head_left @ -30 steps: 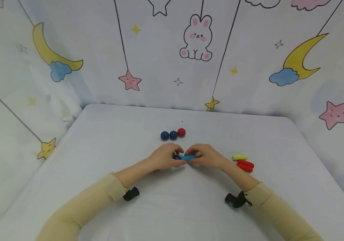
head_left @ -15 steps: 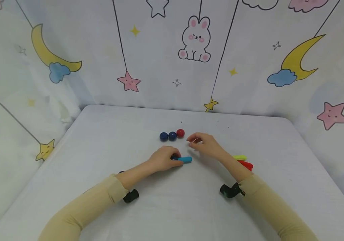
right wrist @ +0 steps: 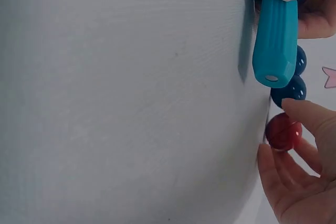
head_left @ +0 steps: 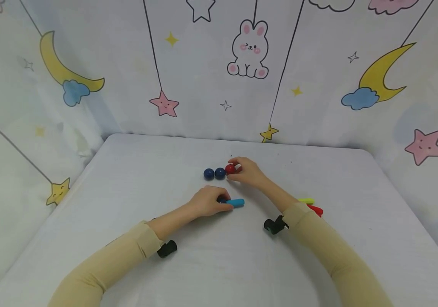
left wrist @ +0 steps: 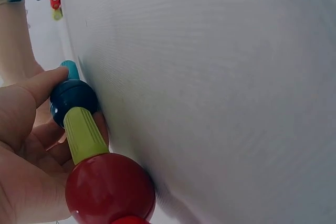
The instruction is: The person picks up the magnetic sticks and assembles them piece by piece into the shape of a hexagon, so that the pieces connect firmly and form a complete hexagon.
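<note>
My left hand (head_left: 208, 200) grips a dark blue ball (left wrist: 76, 98) near the middle of the table. A light blue ribbed rod (head_left: 237, 203) sticks out rightward from that ball, its free end showing a small metal disc. In the left wrist view, a yellow-green rod (left wrist: 85, 137) joins the ball to a red ball (left wrist: 111, 190), with a bit of a red rod (left wrist: 131, 220) beyond. Farther back, my right hand (head_left: 250, 172) has thumb and fingers spread around a loose red ball (right wrist: 283, 132). Two dark blue balls (head_left: 214, 173) lie left of it in a row.
On the right, a yellow-green rod (head_left: 306, 201) and red rods (head_left: 315, 210) lie on the white table (head_left: 219, 264), partly behind my right sleeve. Dark cameras (head_left: 167, 249) hang at both wrists. A patterned cloth (head_left: 203, 64) rises behind the table.
My right hand has let go of the light blue rod and moved back and left to the loose red ball. My left hand stays in place, still holding the dark blue ball.
</note>
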### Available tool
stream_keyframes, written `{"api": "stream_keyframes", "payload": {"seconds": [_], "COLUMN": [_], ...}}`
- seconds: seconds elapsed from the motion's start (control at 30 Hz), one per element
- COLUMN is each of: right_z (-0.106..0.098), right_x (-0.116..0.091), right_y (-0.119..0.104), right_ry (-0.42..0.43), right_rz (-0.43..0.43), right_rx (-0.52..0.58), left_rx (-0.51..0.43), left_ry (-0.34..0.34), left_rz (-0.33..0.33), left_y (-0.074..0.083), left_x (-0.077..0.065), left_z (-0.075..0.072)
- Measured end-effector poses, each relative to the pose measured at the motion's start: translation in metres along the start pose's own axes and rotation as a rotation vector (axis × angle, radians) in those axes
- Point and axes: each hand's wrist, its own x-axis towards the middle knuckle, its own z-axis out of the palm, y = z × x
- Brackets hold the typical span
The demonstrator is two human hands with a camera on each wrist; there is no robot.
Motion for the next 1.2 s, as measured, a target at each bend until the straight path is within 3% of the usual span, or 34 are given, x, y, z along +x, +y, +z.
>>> {"api": "stream_keyframes", "payload": {"seconds": [0.47,0.93,1.2], "right_z": [0.001,-0.022,-0.017], "right_x": [-0.004,-0.074,-0.092], "right_y": [0.005,0.018,0.021], "right_ry": [0.019,-0.141,-0.182], "right_rz": [0.037,0.053,0.018], "right_rx": [-0.035,0.077,0.118], "left_rx": [0.007,-0.071,-0.087], "left_ry": [0.016,0.009,0.017], "left_rz": [0.010,0.008,0.026], "left_y": [0.004,-0.003,-0.004], "left_x": [-0.002,-0.005,-0.007], "left_z": [-0.002,-0.003,-0.002]}}
